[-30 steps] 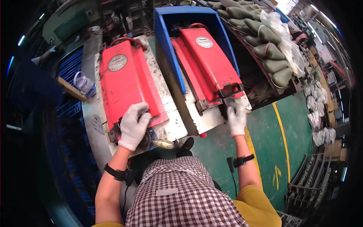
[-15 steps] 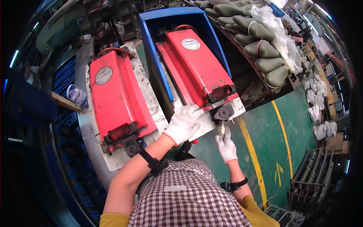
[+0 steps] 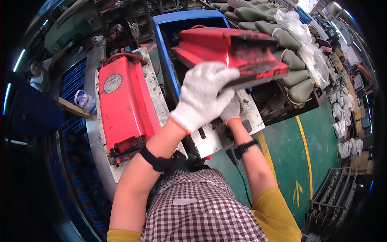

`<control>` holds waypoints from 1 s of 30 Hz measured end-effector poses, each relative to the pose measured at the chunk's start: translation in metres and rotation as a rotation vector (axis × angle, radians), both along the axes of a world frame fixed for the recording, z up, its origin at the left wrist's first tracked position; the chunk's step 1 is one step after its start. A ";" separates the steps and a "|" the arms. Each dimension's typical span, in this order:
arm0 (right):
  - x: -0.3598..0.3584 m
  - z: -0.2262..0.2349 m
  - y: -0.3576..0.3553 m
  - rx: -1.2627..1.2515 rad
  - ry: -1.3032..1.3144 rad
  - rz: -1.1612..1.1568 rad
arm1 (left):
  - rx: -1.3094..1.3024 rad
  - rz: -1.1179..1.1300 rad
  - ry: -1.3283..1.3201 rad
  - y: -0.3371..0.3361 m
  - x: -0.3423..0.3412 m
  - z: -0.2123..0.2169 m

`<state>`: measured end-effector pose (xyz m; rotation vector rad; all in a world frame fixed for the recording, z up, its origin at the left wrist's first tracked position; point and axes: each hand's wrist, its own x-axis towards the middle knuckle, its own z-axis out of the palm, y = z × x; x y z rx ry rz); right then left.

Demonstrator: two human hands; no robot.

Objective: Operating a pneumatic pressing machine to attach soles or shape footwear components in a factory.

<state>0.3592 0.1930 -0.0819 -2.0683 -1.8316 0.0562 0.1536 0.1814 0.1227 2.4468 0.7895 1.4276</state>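
Gloves are doing the work here: the person's left hand (image 3: 203,94), in a white knit glove, is curling closed around the front lip of the right-hand red mould lid (image 3: 231,50) and is holding it tilted up off its grey base plate (image 3: 246,115), which sits at the near right edge of the curved metal bench (image 3: 96,149). A second ago both red lids were lying flat and that left hand was resting on the near end of the other one; half a second ago it was crossing over toward the latch of this one. So the lid has just swung open on its far hinge, inside the blue bin frame (image 3: 165,60), and the dark underside is now showing, which I read as the mould being opened for whatever sits inside it. The right hand (image 3: 230,111), also gloved, is tucking under the raised lid beside the left wrist; whether it is gripping anything I cannot tell, since the left hand is covering most of it. The left red mould lid (image 3: 125,109) is lying shut and untouched at the bench's near left side. Green boot-shaped pieces (image 3: 290,52) and clear plastic bags (image 3: 300,30) are piling up along the far right.
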 end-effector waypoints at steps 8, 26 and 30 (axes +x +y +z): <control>0.022 0.016 0.033 0.021 0.297 -0.144 | -0.039 0.007 -0.197 0.057 -0.012 0.068; -0.161 0.079 -0.140 -1.019 2.621 0.435 | -1.347 -0.537 -1.514 -0.113 -0.182 -0.090; -0.225 0.096 -0.151 -1.490 2.770 0.579 | -1.110 -0.468 -1.528 -0.155 -0.213 -0.065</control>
